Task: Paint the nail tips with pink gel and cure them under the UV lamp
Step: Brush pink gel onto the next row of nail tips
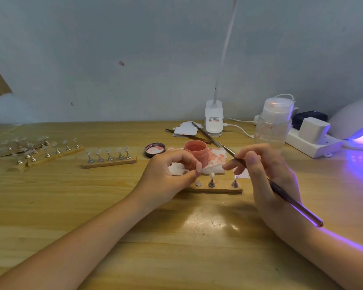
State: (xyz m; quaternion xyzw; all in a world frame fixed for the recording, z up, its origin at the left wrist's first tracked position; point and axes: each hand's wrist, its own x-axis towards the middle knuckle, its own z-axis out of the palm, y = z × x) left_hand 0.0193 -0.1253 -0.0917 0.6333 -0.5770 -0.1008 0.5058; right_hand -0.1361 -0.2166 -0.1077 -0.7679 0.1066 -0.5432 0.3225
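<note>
while right hand (266,174) grips brush (281,191), left hand (168,174) pinches a nail tip (187,171)

Your forearms are bare to the bottom edge of the view. Your left hand (168,174) and right hand (266,174) carry short, pale pink nails. Violet light edges your right forearm.

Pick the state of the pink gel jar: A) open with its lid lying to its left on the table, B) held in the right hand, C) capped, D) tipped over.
A: the pink gel jar stands upright and uncapped behind the left hand, and its lid lies inside-up on the table to its left.
</note>
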